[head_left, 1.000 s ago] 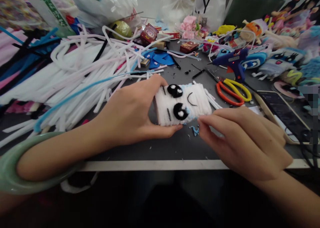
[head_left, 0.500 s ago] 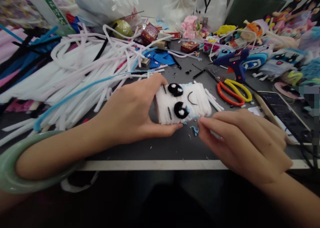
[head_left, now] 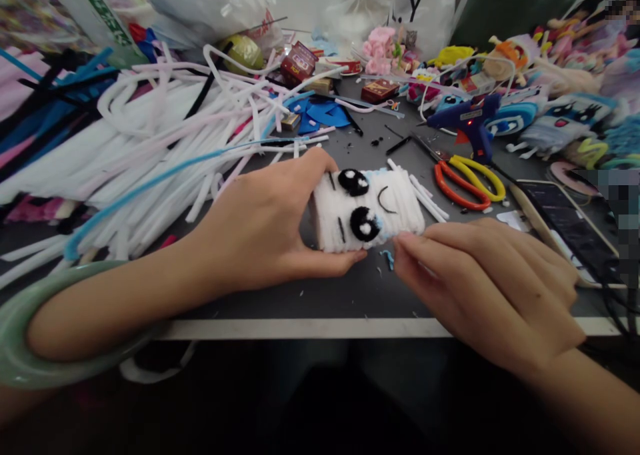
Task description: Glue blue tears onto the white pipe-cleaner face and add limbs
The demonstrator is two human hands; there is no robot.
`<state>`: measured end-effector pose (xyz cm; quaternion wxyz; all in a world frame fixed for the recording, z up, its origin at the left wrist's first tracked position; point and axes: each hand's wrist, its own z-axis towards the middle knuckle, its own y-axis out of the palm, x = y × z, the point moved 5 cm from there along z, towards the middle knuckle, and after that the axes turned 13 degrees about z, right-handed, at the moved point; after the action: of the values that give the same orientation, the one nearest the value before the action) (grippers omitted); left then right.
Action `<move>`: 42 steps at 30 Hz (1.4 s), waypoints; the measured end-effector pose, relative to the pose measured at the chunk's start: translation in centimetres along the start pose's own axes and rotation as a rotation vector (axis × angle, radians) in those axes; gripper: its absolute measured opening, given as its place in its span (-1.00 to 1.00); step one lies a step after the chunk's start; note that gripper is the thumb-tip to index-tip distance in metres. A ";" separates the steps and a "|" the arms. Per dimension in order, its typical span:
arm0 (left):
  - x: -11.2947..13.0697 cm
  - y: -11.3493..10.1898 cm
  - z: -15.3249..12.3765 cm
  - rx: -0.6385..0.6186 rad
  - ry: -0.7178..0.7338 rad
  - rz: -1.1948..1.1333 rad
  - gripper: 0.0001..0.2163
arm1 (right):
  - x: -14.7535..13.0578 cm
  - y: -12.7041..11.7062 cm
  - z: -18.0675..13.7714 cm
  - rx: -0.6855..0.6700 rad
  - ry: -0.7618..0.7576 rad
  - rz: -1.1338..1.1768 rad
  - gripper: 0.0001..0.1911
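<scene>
A white fuzzy block (head_left: 400, 205), wound from pipe cleaners, lies face up with two big black eyes, short brows and a curved smile. Light blue fuzz shows along its sides. My left hand (head_left: 270, 215) grips the brow end, thumb along the near side and fingers round the far side. At the near right corner, the fingertips of my right hand (head_left: 480, 275) are pinched together against the block's edge. Whether anything small sits in that pinch I cannot make out. Light blue scraps (head_left: 387, 260) lie on the table below the block.
Scissors (head_left: 467, 185) with red and yellow handles lie beyond my right hand, near a blue glue gun (head_left: 463, 122). A phone (head_left: 565, 228) rests at the right. White pipe cleaners (head_left: 165, 135) heap up at the left. Fuzzy dolls (head_left: 560, 122) crowd the back right.
The block has shifted very slightly right and down in the view with my left hand. My right fingertips have moved a touch left, still pinched at its near corner.
</scene>
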<state>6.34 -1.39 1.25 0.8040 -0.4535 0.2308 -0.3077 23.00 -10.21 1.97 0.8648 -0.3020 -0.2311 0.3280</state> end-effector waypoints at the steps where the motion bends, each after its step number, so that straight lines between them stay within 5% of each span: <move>1: 0.0 0.0 0.0 0.005 0.005 0.002 -0.50 | 0.0 0.0 0.0 0.005 -0.002 0.003 -0.94; 7: 0.0 0.1 0.0 -0.014 0.009 0.001 -0.52 | 0.1 -0.4 -0.2 0.007 -0.016 0.031 -0.88; 13: 0.1 -0.3 0.0 0.082 0.077 0.045 -0.51 | 1.6 -0.6 -0.4 0.185 0.211 0.182 -0.84; 22: 0.0 -0.5 0.1 0.130 0.096 0.067 -0.41 | 2.4 0.9 -1.0 0.184 0.378 0.532 -0.85; 42: -0.4 -0.2 -0.1 0.102 0.072 -0.002 -0.41 | 2.9 1.6 -1.4 0.214 0.482 0.583 -0.86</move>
<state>5.96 -1.22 1.44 0.8170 -0.4008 0.2430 -0.3360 25.09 -7.72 0.50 0.7913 -0.3315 0.1096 0.5019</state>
